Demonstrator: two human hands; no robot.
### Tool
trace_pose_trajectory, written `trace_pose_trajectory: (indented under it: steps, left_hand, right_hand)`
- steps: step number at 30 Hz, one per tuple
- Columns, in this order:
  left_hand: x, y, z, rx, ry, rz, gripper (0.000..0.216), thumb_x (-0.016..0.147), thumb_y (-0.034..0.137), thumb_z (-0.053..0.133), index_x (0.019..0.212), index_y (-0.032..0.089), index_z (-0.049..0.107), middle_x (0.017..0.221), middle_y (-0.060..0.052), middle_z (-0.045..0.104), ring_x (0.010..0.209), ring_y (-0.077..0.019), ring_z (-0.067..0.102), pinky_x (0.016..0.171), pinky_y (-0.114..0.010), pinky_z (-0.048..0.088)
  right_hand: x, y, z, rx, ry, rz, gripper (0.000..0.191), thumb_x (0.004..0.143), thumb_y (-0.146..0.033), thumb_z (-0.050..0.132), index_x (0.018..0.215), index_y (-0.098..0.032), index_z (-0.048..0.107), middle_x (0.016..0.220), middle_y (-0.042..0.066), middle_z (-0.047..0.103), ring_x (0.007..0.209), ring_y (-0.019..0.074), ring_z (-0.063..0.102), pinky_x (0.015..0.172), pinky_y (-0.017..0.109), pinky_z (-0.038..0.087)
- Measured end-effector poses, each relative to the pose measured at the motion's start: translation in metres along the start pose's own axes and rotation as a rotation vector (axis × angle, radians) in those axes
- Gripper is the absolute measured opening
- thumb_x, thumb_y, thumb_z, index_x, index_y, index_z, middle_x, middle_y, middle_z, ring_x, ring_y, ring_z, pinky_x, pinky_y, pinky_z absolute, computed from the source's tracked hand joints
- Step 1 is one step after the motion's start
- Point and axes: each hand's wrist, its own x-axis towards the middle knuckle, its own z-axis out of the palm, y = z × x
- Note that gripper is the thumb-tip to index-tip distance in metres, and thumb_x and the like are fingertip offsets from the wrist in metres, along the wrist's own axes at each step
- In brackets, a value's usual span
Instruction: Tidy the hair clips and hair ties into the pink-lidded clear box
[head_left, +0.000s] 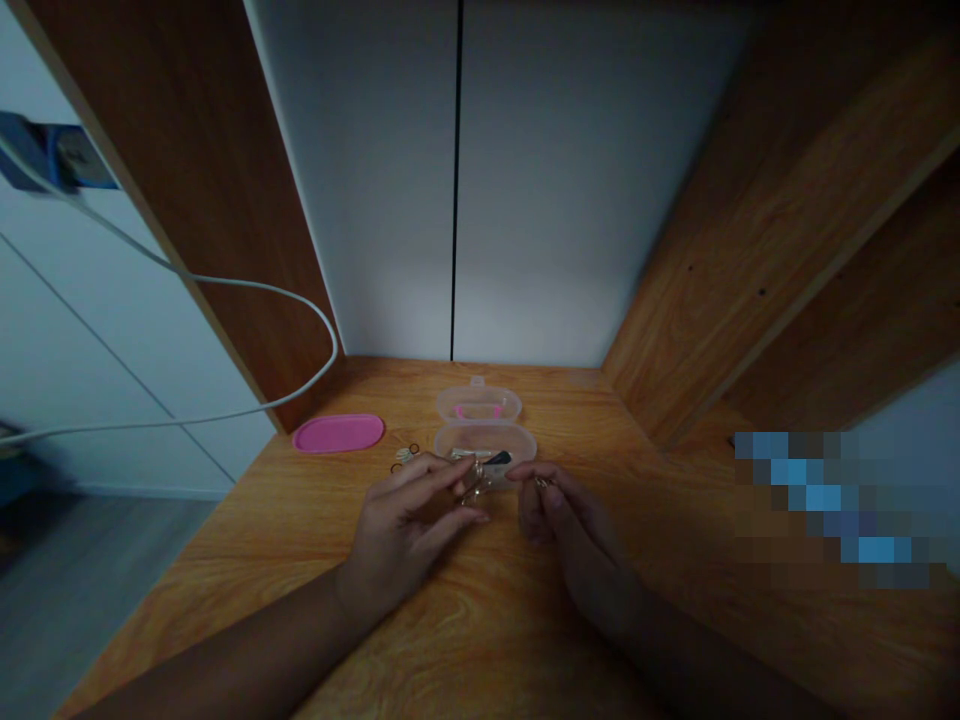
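My left hand [414, 515] is closed, thumb and fingers around a small, shiny gold-coloured wire-like piece [474, 490], whose exact kind is unclear. To its right, my right hand [566, 520] pinches another tiny gold-coloured piece [545, 483] between thumb and forefinger. Just beyond both hands stands a clear oval plastic case [525, 440] with its hinged lid [478, 392] tipped back. Something dark [498, 458] and a few pale items show inside the case, partly hidden by my left fingers.
A pink oval lid or tray [339, 433] lies at the left on the wooden table [420, 640]. Small black rings [414, 449] and a pale coiled item [403, 455] are near my left hand. A white cable [330, 330] loops on the left. Wooden panels flank the back wall.
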Motion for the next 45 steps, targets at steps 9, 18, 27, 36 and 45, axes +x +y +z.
trace_pose_trajectory:
  steps: [9, 18, 27, 36, 45]
  left_hand:
    - [-0.001, 0.002, 0.0, -0.039, -0.029, -0.045, 0.014, 0.078, 0.016, 0.081, 0.09, 0.02, 0.075, 0.083, -0.003, 0.067, 0.076, -0.0153, 0.066, 0.066, -0.026, 0.054]
    - [0.002, 0.005, 0.0, -0.135, -0.081, -0.092, 0.007, 0.077, 0.018, 0.082, 0.08, 0.022, 0.077, 0.076, -0.002, 0.077, 0.068, -0.0151, 0.072, 0.067, -0.028, 0.06]
    - [-0.004, 0.006, 0.005, -0.262, -0.05, -0.308, 0.019, 0.069, 0.016, 0.086, 0.085, 0.02, 0.077, 0.067, 0.0, 0.078, 0.051, -0.0126, 0.072, 0.052, -0.017, 0.058]
    - [-0.003, 0.006, 0.005, -0.28, -0.022, -0.341, 0.025, 0.067, 0.01, 0.085, 0.088, 0.02, 0.076, 0.066, 0.003, 0.078, 0.053, -0.0104, 0.072, 0.056, -0.014, 0.059]
    - [-0.001, 0.0, 0.004, -0.119, 0.02, -0.2, 0.015, 0.071, 0.009, 0.084, 0.079, 0.02, 0.077, 0.068, 0.002, 0.077, 0.056, -0.0091, 0.07, 0.059, -0.014, 0.057]
  right_hand:
    - [0.0, -0.004, -0.005, -0.035, 0.098, -0.033, 0.043, 0.1, -0.051, 0.045, 0.089, -0.021, 0.074, 0.063, 0.0, 0.05, 0.062, 0.0146, 0.044, 0.058, 0.027, 0.032]
    - [-0.001, -0.011, -0.004, -0.124, 0.101, -0.023, 0.033, 0.098, -0.047, 0.053, 0.099, -0.023, 0.076, 0.067, 0.0, 0.056, 0.063, 0.0133, 0.05, 0.057, 0.025, 0.039]
    - [0.004, -0.005, -0.003, -0.081, 0.091, -0.066, 0.01, 0.082, -0.027, 0.078, 0.09, -0.032, 0.08, 0.084, -0.001, 0.078, 0.076, 0.0133, 0.07, 0.071, 0.022, 0.055]
    - [0.004, -0.007, -0.001, -0.097, 0.156, -0.059, 0.013, 0.072, -0.02, 0.084, 0.081, -0.029, 0.08, 0.074, -0.001, 0.078, 0.064, 0.0127, 0.07, 0.062, 0.021, 0.058]
    - [0.007, -0.009, 0.0, -0.099, 0.051, -0.158, 0.013, 0.077, -0.02, 0.081, 0.083, -0.031, 0.08, 0.081, 0.0, 0.077, 0.074, 0.0144, 0.07, 0.069, 0.025, 0.058]
